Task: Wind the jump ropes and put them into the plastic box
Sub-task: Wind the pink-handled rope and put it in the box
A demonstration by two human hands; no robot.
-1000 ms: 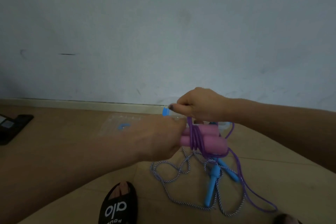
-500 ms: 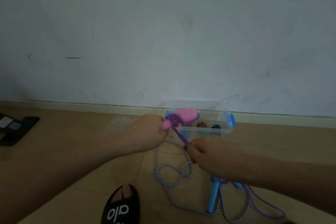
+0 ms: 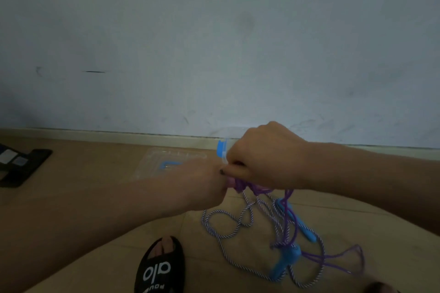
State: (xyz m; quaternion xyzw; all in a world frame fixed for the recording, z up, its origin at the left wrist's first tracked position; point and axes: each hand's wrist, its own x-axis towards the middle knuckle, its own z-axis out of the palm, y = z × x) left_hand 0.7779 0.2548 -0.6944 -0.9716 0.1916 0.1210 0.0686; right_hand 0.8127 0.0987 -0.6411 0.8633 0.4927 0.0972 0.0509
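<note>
My left hand point(image 3: 204, 183) grips the pink handles point(image 3: 234, 183) of the purple jump rope, which are almost fully hidden between my hands. My right hand point(image 3: 266, 159) is closed on the purple cord point(image 3: 289, 211) just above the handles; the cord trails down to a loose loop on the floor at the right. A second jump rope with blue handles point(image 3: 283, 263) and a blue-white striped cord point(image 3: 226, 226) lies tangled on the floor below. Only the blue latch of the clear plastic box point(image 3: 222, 148) shows behind my right hand, against the wall.
The box's clear lid point(image 3: 166, 164) with a blue mark lies flat on the floor to the left. A black device point(image 3: 21, 166) sits at the far left. My foot in a black slipper point(image 3: 160, 266) is at the bottom. The wall runs close behind.
My right hand has come up from below the handles to above them, carrying the purple cord over the handles. The left hand has kept its hold and dropped slightly.
</note>
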